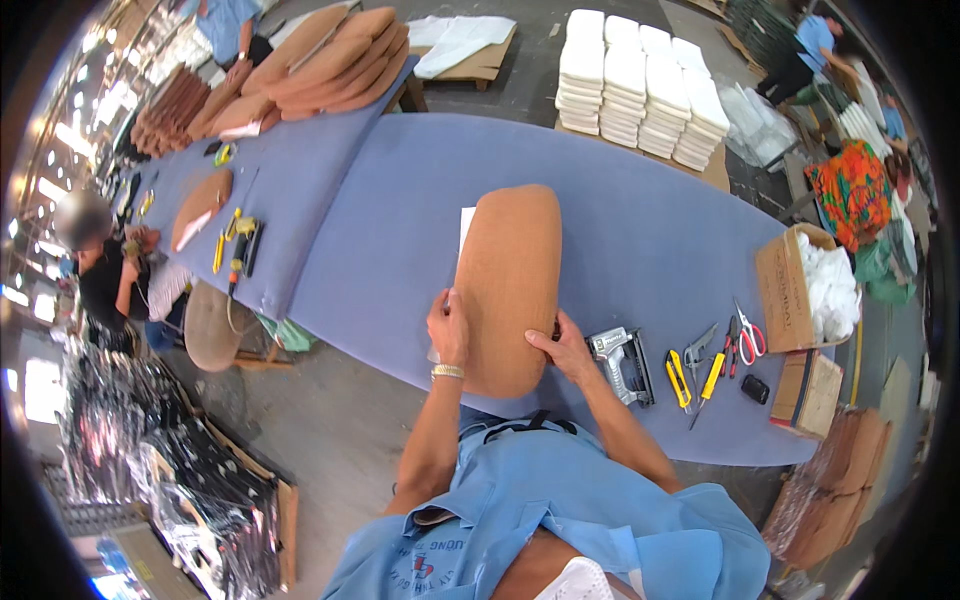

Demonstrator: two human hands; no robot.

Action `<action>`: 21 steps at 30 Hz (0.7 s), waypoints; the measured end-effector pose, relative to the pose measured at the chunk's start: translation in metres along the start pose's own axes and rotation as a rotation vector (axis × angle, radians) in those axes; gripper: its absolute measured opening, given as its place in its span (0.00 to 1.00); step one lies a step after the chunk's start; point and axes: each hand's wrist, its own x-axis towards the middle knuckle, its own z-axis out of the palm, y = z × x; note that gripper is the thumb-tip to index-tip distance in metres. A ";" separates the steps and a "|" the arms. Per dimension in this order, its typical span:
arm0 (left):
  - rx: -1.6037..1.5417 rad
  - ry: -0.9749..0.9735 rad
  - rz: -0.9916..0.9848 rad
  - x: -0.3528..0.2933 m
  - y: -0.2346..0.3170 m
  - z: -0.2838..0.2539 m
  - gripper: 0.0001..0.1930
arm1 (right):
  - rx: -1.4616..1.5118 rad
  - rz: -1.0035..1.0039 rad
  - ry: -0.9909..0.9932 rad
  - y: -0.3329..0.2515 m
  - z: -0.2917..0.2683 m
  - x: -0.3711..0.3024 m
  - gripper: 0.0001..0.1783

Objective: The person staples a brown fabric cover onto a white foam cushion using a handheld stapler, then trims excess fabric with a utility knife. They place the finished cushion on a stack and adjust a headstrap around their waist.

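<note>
A long brown upholstered cushion pad (pixel 510 280) with rounded ends is held between my hands, over the near edge of the blue-covered table (pixel 390 230). My left hand (pixel 449 328) grips its left edge, with the fingers partly hidden by the pad. On the lower right edge, my right hand (pixel 564 347) has its thumb on top and its fingers curled underneath. A strip of white material (pixel 466 226) shows beside the pad's upper left edge. Close to my right hand lies a silver staple gun (pixel 620 366).
Right of the staple gun lie yellow cutters (pixel 679 381), pliers (pixel 699 345), red-handled scissors (pixel 750 338) and a box (pixel 785 290) of white stuffing. Brown pads (pixel 330 70) are piled at the far left; white foam stacks (pixel 640 90) stand beyond. A co-worker (pixel 105 260) sits at left.
</note>
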 end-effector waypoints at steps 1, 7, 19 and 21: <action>-0.113 0.035 0.067 0.000 -0.003 0.006 0.31 | 0.004 -0.139 -0.017 -0.009 -0.004 0.004 0.46; -0.490 0.066 0.400 -0.010 0.031 0.022 0.26 | -0.221 -0.242 -0.119 -0.073 -0.031 -0.038 0.54; -0.186 -0.231 0.841 -0.068 0.159 0.001 0.36 | -0.043 -0.800 -0.014 -0.189 0.040 -0.027 0.54; -0.173 -0.269 0.866 -0.082 0.168 -0.011 0.37 | 0.055 -0.809 -0.075 -0.185 0.058 -0.030 0.55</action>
